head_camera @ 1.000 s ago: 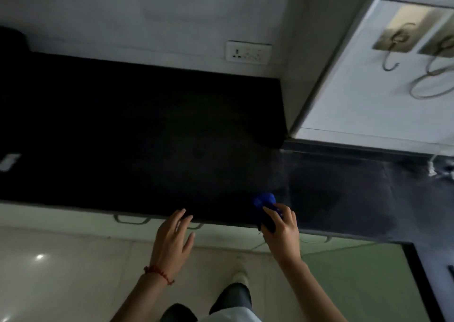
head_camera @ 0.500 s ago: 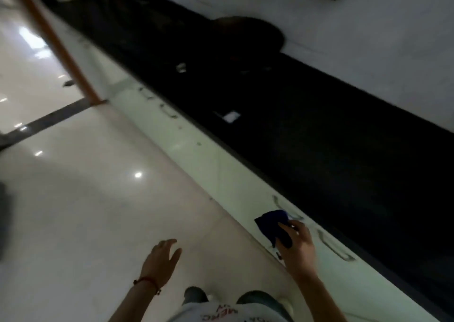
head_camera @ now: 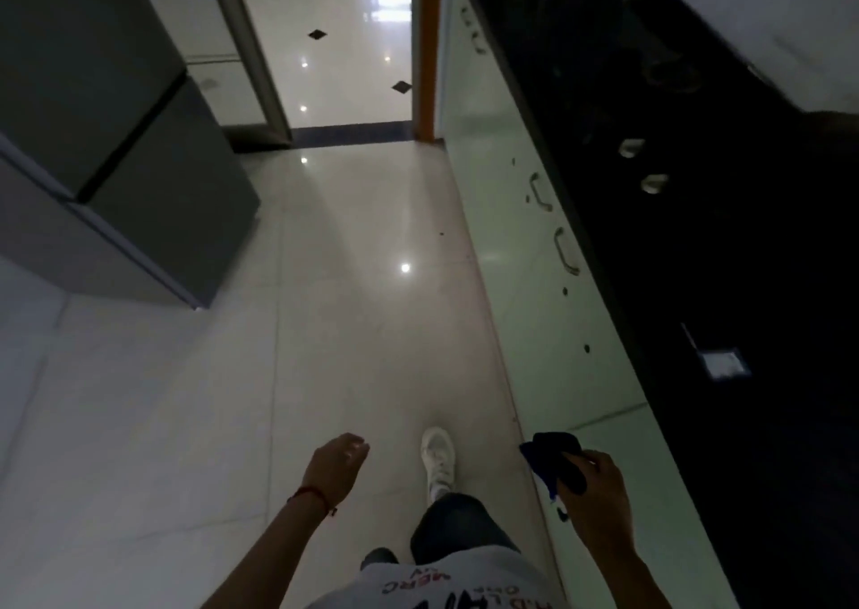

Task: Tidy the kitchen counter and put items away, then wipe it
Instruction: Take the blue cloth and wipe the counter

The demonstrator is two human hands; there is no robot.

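My right hand (head_camera: 597,499) grips a bunched dark blue cloth (head_camera: 553,462) at waist height, in front of the pale cabinet fronts below the counter. The black counter (head_camera: 753,283) runs along my right side, from near me away toward the doorway. My left hand (head_camera: 337,466) hangs over the floor with loosely curled fingers and holds nothing; a red thread circles its wrist.
A grey fridge (head_camera: 116,143) stands at the left. Ahead, a doorway with an orange frame (head_camera: 425,50) leads to a bright tiled room. On the counter lie a small flat pale item (head_camera: 723,362) and two small pale objects (head_camera: 644,164). Metal handles (head_camera: 564,250) stick out from the cabinets.
I have turned left from facing the counter; it now runs along my right. My right hand with the cloth has come off the counter edge. My left hand's fingers have curled.
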